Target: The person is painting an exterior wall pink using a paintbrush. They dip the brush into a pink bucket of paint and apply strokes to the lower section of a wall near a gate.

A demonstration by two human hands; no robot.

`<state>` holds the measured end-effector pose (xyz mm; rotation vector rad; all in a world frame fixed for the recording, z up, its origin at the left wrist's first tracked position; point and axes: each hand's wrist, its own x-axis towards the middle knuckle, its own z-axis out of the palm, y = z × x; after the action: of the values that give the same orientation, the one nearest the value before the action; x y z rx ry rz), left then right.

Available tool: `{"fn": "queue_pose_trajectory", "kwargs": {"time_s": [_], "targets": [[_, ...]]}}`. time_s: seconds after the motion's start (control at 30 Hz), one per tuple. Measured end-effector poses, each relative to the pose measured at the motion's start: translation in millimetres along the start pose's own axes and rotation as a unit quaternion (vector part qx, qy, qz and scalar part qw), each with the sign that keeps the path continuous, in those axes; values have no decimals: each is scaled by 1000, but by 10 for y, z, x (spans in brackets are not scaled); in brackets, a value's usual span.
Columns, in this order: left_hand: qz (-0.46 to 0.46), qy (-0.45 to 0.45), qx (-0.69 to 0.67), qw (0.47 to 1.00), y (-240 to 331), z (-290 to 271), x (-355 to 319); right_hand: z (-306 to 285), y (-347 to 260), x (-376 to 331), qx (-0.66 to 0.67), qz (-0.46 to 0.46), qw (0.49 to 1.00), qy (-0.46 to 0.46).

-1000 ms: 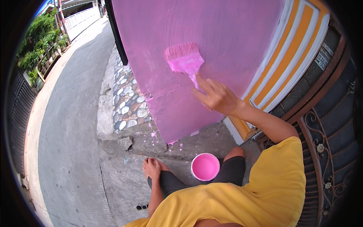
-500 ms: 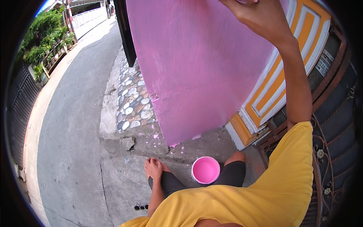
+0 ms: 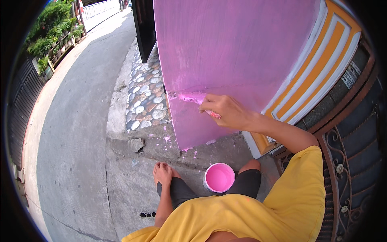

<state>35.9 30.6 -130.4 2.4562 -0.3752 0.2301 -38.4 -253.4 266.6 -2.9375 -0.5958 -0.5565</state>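
A paintbrush [image 3: 192,97], its bristles coated in pink paint, is gripped by its handle in my right hand [image 3: 225,109]. The bristle tip lies against the lower left part of a pink wall [image 3: 234,44], close to a rough chipped spot at its edge. My left hand [image 3: 163,173] rests on my left knee, fingers stretched out and holding nothing. Between my knees stands a round tub of bright pink paint [image 3: 219,177].
Orange and white moulding [image 3: 310,64] borders the wall on the right, with a dark metal gate [image 3: 342,169] beyond. Left are a pebble-patterned strip [image 3: 147,97], a loose stone chunk [image 3: 137,144] and a grey road [image 3: 76,121]. A black panel [image 3: 144,32] juts out at the wall's left edge.
My right hand has come down from high on the wall to its lower left edge, bringing the paintbrush into view. The left hand stays on the knee.
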Motion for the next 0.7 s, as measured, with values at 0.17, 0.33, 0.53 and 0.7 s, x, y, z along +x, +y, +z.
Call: {"fn": "queue_pose_trajectory", "kwargs": {"time_s": [0.17, 0.33, 0.53, 0.7], "targets": [[-21, -8, 5, 1000, -10, -62, 1, -985, 52, 687, 62, 106, 990, 76], [-11, -5, 0, 1000, -32, -25, -5, -1499, -109, 754, -122, -47, 941, 312], [-13, -17, -7, 1000, 20, -17, 13, -613, -14, 688, -356, -105, 881, 295], [-11, -5, -14, 1000, -72, 7, 6, 296, -261, 147, -200, -76, 971, 109]]}}
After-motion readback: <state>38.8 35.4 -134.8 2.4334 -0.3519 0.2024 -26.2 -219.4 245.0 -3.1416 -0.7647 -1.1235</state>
